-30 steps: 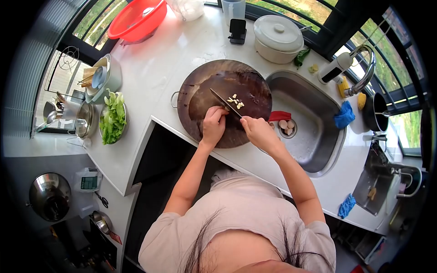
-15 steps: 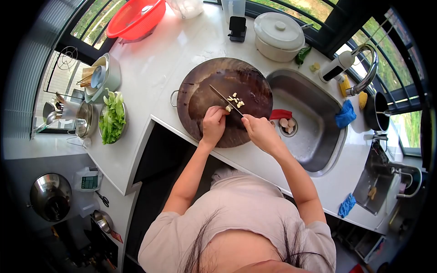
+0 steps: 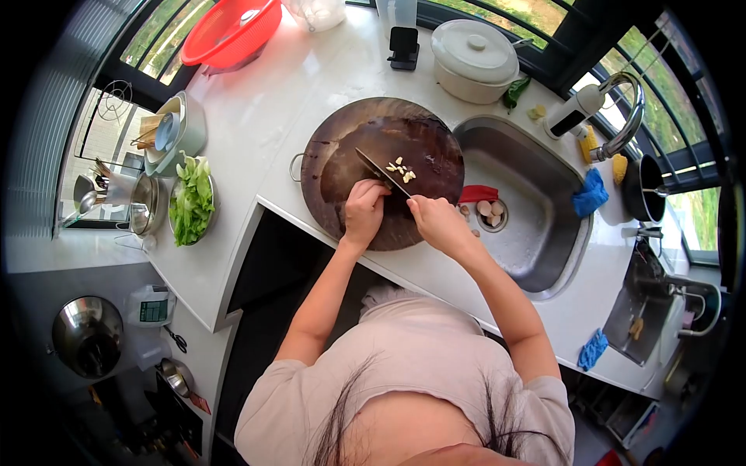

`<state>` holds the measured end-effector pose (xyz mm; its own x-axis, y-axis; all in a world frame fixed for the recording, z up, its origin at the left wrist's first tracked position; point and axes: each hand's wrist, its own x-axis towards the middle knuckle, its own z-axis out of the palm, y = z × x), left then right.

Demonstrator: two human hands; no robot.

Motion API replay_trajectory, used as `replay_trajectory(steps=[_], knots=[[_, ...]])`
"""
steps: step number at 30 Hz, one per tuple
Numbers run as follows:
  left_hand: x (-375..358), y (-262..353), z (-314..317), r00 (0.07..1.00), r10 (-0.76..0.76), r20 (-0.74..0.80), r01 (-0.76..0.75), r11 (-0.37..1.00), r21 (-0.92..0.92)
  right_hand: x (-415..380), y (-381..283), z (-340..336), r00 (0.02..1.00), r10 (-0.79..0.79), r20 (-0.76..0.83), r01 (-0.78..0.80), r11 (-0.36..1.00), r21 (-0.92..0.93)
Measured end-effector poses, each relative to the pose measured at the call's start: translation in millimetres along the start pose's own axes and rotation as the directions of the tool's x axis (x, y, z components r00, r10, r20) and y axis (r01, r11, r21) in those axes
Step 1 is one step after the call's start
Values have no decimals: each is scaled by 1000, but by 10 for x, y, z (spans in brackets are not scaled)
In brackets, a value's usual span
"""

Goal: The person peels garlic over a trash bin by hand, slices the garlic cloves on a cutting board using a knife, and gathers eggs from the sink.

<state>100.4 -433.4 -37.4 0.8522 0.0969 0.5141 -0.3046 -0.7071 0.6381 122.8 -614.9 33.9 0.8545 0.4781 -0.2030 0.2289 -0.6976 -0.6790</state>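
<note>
My right hand [image 3: 439, 224] is wrapped around the handle of a kitchen knife [image 3: 382, 170], whose blade slants up and left over a round dark wooden chopping board [image 3: 334, 144]. Small pale chopped pieces, which look like garlic [image 3: 401, 169], lie on the board just beyond the blade. My left hand [image 3: 364, 211] is on the near side of the blade, fingers curled and pressed together close to it. Whatever those fingertips hold is hidden.
Right of the board is a steel sink [image 3: 548, 233] with brown-pink pieces [image 3: 490, 208] at the drain and a red item [image 3: 479, 193]. A lidded white pot [image 3: 475, 54], phone stand [image 3: 403, 48], red basket [image 3: 233, 31] and bowl of lettuce [image 3: 191, 203] surround the work area.
The pale piece at my left fingertips is no longer visible, and the blade sits slightly closer to those fingers. Small bits now show near the sink's left edge beside my right hand.
</note>
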Motion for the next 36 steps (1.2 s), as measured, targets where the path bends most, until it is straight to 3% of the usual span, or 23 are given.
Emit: replay_trajectory(steps=[4, 8, 14, 26, 29, 36], knots=[[-37, 11, 1, 1000, 4, -21, -3, 1000, 11, 24, 117, 50, 993, -79, -88, 88, 990, 112], [-42, 7, -6, 1000, -1, -21, 1, 1000, 13, -124, -24, 12, 998, -5, -55, 7, 1000, 26], [-31, 2, 1, 1000, 10, -27, -9, 999, 33, -186, -51, 0, 999, -50, -8, 50, 997, -65], [-30, -17, 6, 1000, 16, -7, -16, 1000, 21, -22, 13, 98, 1000, -23, -21, 22, 997, -78], [-36, -13, 13, 999, 28, -18, -28, 1000, 5, 27, 148, 91, 996, -63, -58, 68, 994, 82], [-55, -12, 11, 999, -19, -26, 19, 1000, 4, -166, -63, -115, 1000, 7, 9, -7, 1000, 12]])
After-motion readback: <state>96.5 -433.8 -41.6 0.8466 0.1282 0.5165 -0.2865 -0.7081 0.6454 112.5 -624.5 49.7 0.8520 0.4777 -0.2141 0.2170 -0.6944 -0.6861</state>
